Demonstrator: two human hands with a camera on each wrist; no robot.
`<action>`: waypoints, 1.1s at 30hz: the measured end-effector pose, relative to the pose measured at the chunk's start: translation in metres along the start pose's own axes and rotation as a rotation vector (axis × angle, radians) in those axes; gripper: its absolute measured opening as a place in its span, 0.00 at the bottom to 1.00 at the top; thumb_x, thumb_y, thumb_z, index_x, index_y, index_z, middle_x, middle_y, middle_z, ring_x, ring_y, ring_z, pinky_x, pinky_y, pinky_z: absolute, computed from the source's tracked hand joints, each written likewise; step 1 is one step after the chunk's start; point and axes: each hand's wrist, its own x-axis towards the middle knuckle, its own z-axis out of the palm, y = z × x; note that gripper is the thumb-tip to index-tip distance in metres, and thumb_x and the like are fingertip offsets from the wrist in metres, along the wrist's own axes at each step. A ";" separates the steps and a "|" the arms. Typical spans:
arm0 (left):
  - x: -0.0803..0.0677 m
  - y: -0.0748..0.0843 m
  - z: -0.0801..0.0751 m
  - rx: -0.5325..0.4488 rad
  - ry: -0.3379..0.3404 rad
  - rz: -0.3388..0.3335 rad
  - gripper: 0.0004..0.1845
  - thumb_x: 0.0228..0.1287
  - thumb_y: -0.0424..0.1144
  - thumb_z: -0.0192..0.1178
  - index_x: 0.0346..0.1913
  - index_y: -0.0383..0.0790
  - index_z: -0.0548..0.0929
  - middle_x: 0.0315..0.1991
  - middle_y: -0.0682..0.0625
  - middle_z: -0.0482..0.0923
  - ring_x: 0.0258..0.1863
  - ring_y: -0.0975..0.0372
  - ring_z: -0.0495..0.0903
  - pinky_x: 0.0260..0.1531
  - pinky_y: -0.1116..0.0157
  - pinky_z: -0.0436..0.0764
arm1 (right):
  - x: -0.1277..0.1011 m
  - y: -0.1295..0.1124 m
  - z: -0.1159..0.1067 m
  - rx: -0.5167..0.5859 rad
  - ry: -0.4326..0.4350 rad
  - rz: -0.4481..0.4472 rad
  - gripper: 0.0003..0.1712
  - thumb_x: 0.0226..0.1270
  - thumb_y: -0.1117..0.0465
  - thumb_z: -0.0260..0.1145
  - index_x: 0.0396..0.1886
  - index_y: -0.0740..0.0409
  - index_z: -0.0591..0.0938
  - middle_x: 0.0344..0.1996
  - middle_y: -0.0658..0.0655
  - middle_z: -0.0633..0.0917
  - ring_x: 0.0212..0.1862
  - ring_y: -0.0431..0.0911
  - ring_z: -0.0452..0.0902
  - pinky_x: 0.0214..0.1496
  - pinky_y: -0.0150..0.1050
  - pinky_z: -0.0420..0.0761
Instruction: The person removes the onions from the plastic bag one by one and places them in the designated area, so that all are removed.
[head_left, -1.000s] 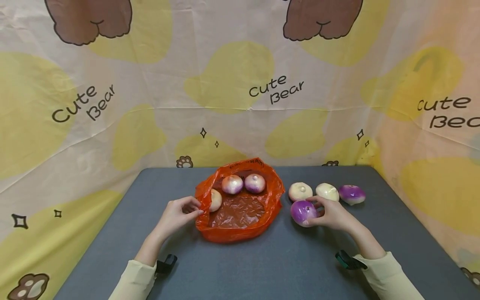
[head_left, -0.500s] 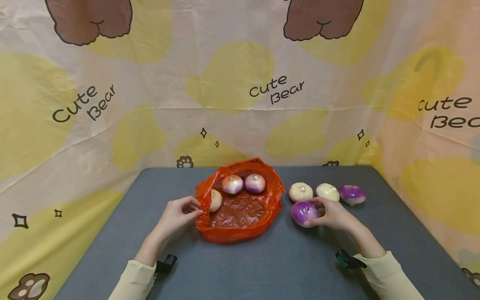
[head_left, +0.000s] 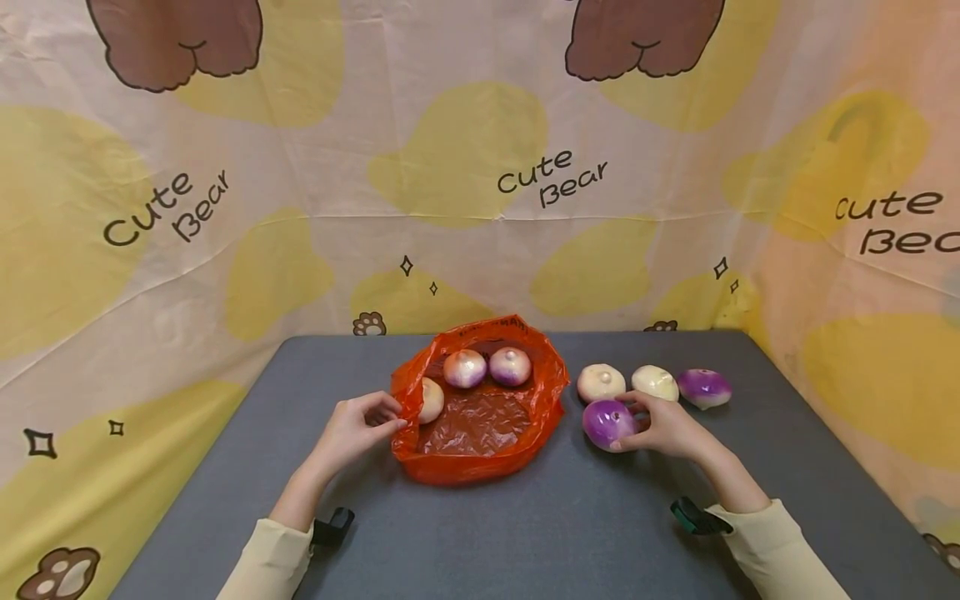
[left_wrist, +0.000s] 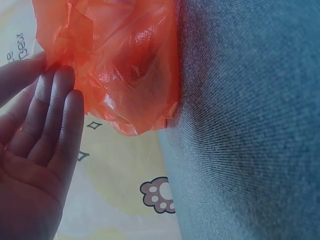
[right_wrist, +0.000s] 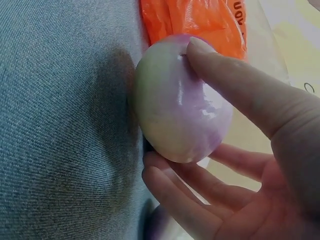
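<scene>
An orange-red plastic bag (head_left: 471,473) lies with its mouth spread wide on the table. Inside are two onions (head_left: 510,367) side by side at the back and a pale onion (head_left: 431,401) partly hidden by the left rim. My left hand (head_left: 362,427) pinches that left rim between thumb and fingers; the left wrist view shows the plastic (left_wrist: 135,70) bunched at the fingertips. To the right of the bag, my right hand (head_left: 663,429) grips a purple onion (head_left: 609,424). In the right wrist view the thumb lies across this onion (right_wrist: 180,105), fingers on its other side.
Behind the right hand stand a cream onion (head_left: 600,383), a white onion (head_left: 655,382) and another purple onion (head_left: 705,389) in a row. The grey table (head_left: 517,542) ends at a printed cloth backdrop (head_left: 465,250). Each wrist wears a black band.
</scene>
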 end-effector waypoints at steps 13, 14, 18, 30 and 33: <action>0.000 0.001 0.000 -0.002 0.005 -0.006 0.06 0.56 0.43 0.69 0.34 0.48 0.83 0.29 0.56 0.83 0.30 0.66 0.81 0.33 0.69 0.81 | 0.000 0.004 -0.003 0.031 -0.041 0.013 0.45 0.45 0.49 0.78 0.61 0.65 0.71 0.52 0.68 0.78 0.54 0.61 0.75 0.47 0.51 0.80; 0.000 0.001 0.000 -0.003 0.006 -0.006 0.06 0.56 0.43 0.69 0.34 0.48 0.83 0.29 0.56 0.83 0.30 0.66 0.81 0.33 0.69 0.81 | 0.000 0.005 -0.003 0.033 -0.041 0.014 0.45 0.45 0.49 0.78 0.61 0.64 0.71 0.53 0.68 0.78 0.54 0.61 0.75 0.47 0.51 0.80; 0.000 0.001 0.000 -0.006 0.008 -0.004 0.06 0.55 0.43 0.69 0.34 0.47 0.83 0.29 0.56 0.83 0.30 0.66 0.81 0.33 0.69 0.81 | 0.000 0.005 -0.002 0.036 -0.039 0.013 0.45 0.45 0.49 0.78 0.61 0.65 0.71 0.53 0.68 0.78 0.54 0.61 0.75 0.48 0.52 0.80; 0.000 0.002 0.000 0.006 0.023 0.018 0.06 0.55 0.42 0.69 0.33 0.48 0.83 0.28 0.57 0.83 0.28 0.68 0.81 0.31 0.69 0.80 | 0.000 0.001 -0.001 0.065 -0.044 0.002 0.45 0.45 0.51 0.79 0.61 0.67 0.70 0.51 0.69 0.79 0.48 0.57 0.79 0.46 0.49 0.81; 0.000 0.001 0.000 0.005 0.024 0.021 0.06 0.55 0.42 0.69 0.33 0.48 0.83 0.28 0.57 0.83 0.28 0.69 0.81 0.30 0.70 0.80 | 0.000 0.001 -0.001 0.073 -0.054 -0.007 0.45 0.45 0.52 0.79 0.60 0.67 0.70 0.51 0.70 0.79 0.46 0.56 0.80 0.45 0.48 0.81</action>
